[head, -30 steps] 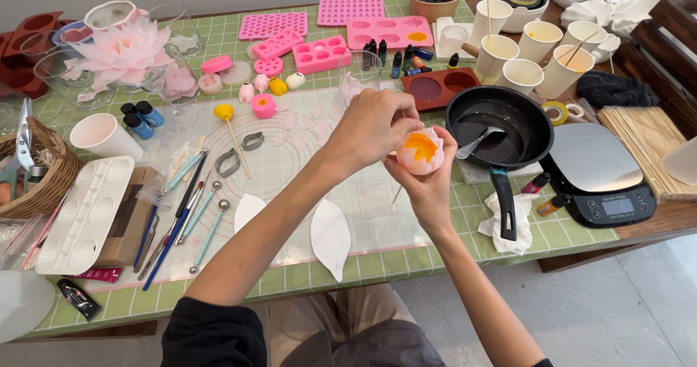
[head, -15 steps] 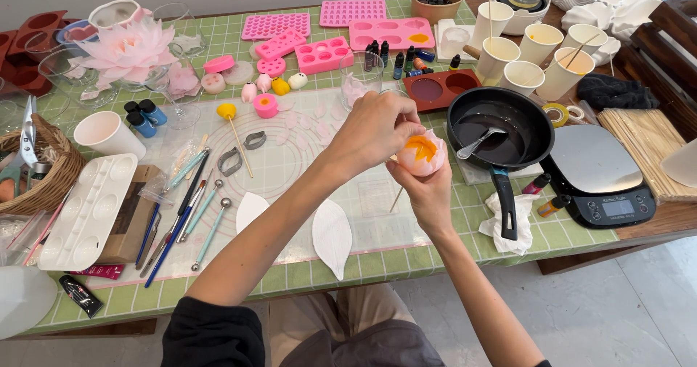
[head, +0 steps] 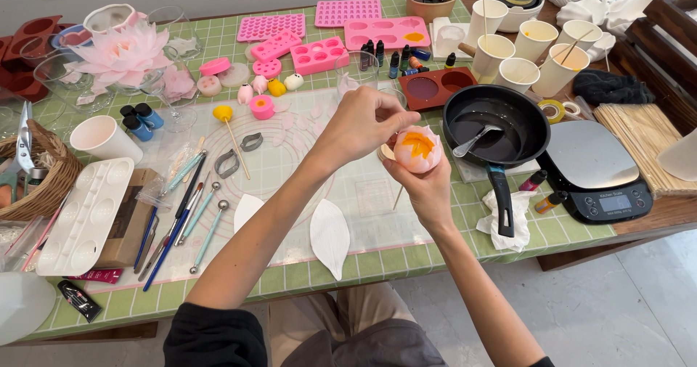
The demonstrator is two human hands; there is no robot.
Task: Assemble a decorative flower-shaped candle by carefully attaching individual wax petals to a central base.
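Observation:
My right hand (head: 428, 189) holds up a small pink wax flower (head: 417, 149) with an orange centre, cupping it from below above the clear work mat (head: 290, 171). A thin stick pokes down out of my right hand. My left hand (head: 361, 124) reaches over from the left, its fingertips pinched on the flower's left petal edge. Two loose white petal shapes (head: 330, 234) lie on the mat just below my arms.
A black pan (head: 501, 124) with a spoon sits right of my hands, beside a digital scale (head: 599, 171). Paper cups (head: 519, 73) and pink silicone moulds (head: 319, 53) stand at the back. Sculpting tools (head: 181, 211), a white palette (head: 83, 218) and a large pink flower (head: 120, 55) are on the left.

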